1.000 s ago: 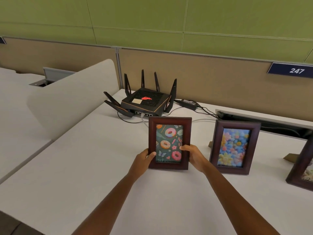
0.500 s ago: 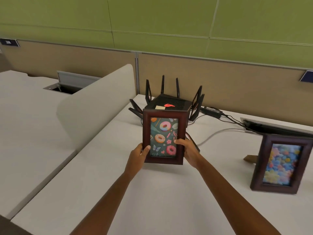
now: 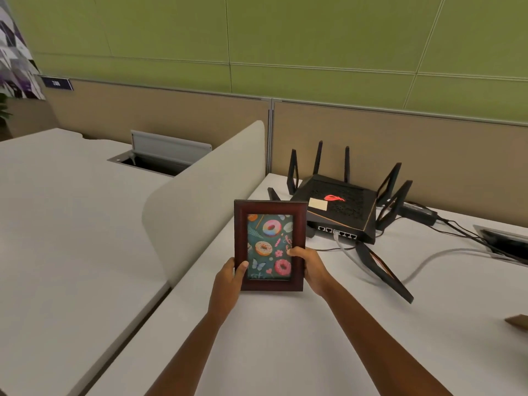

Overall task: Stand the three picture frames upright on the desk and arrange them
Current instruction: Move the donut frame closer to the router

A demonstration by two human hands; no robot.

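A dark wooden picture frame with a doughnut picture (image 3: pixel 270 221) stands upright near the left side of the white desk (image 3: pixel 285 352), facing me. My left hand (image 3: pixel 230 280) grips its lower left edge, thumb on the front. My right hand (image 3: pixel 310 267) holds its right edge, thumb on the glass. The bottom edge of the frame looks to be at or just above the desk surface. The other two frames are out of view; only a brown corner (image 3: pixel 518 321) shows at the right edge.
A black router with antennas (image 3: pixel 340 207) sits just behind and right of the frame, one antenna (image 3: pixel 383 270) lying out over the desk, cables (image 3: pixel 445 252) running right to a cable slot (image 3: pixel 505 244). A curved beige divider (image 3: pixel 200 201) borders the desk on the left.
Both hands have carried the doughnut frame leftward toward the divider, in front of the router's left side. The view swung left, so the flower frame has left the picture.
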